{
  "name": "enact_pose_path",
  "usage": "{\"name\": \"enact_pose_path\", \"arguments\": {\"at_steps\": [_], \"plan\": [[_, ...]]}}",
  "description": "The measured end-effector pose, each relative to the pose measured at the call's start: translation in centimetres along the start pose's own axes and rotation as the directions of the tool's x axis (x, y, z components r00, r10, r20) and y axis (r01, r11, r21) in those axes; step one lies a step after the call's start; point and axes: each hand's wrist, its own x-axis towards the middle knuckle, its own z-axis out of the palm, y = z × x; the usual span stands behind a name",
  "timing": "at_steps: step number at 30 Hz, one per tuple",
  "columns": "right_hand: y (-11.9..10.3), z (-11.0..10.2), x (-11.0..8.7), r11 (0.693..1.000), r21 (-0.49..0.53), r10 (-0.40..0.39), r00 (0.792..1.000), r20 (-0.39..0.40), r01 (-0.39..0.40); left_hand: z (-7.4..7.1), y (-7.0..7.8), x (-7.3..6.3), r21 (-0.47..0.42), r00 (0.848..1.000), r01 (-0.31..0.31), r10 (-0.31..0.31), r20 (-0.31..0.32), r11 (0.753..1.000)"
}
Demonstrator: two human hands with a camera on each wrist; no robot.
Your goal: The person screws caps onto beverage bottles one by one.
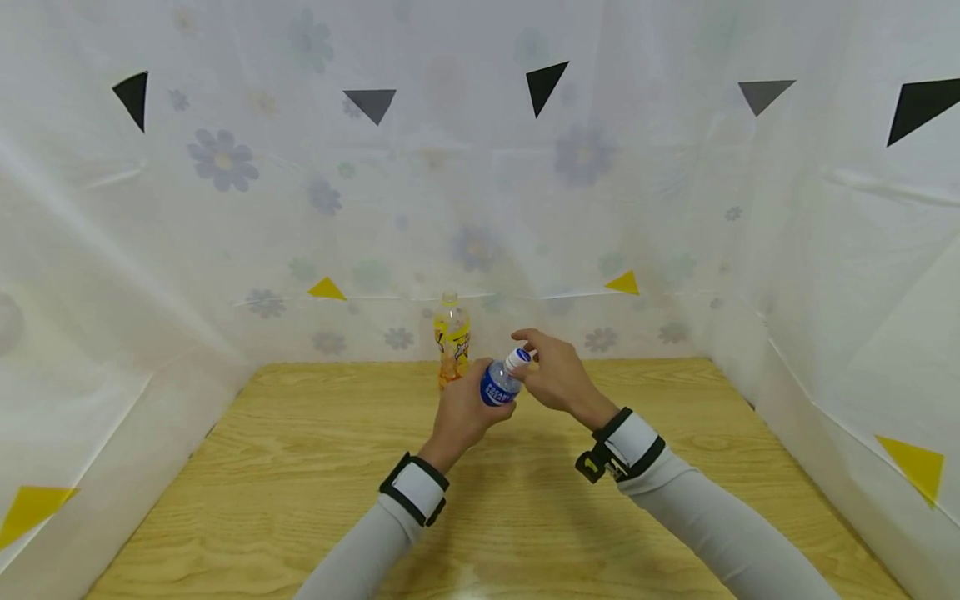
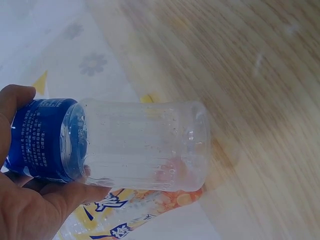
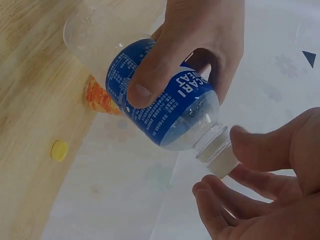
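My left hand point(image 1: 461, 412) holds a clear plastic drink bottle point(image 2: 135, 145) round its blue label point(image 3: 155, 95), tilted and raised over the table. Droplets cling inside its clear wall. A white cap point(image 3: 223, 161) sits on the bottle's neck. My right hand point(image 3: 280, 175) is at that cap, with the thumb against its side and the fingers curved about it. In the head view the right index finger reaches out past the cap. Behind the left hand stands an orange and yellow labelled bottle point(image 1: 452, 333) with an uncapped neck, its lower part partly hidden.
A yellow bottle cap point(image 3: 59, 150) lies on the wood-grain table point(image 1: 300, 467). Pale flowered sheeting point(image 1: 465, 192) closes in the back and both sides, marked with black, grey and yellow triangles.
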Motion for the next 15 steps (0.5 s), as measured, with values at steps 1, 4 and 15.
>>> {"name": "enact_pose_path", "arguments": {"at_steps": [1, 4, 15], "plan": [[-0.05, 0.0, 0.0, 1.0, 0.003, -0.011, 1.0, 0.0, 0.011, 0.02, -0.02, 0.01, 0.002, 1.0, -0.001, 0.001, -0.003, 1.0], [-0.03, 0.08, 0.01, 0.999, 0.001, -0.05, 0.999, -0.011, 0.05, 0.06, -0.11, 0.02, 0.004, 1.0, -0.004, 0.004, -0.011, 1.0], [0.22, 0.31, 0.0, 0.996, -0.01, -0.085, 0.996, -0.039, 0.085, 0.17, -0.27, 0.01, -0.002, 1.0, -0.021, 0.021, -0.021, 1.0]]}}
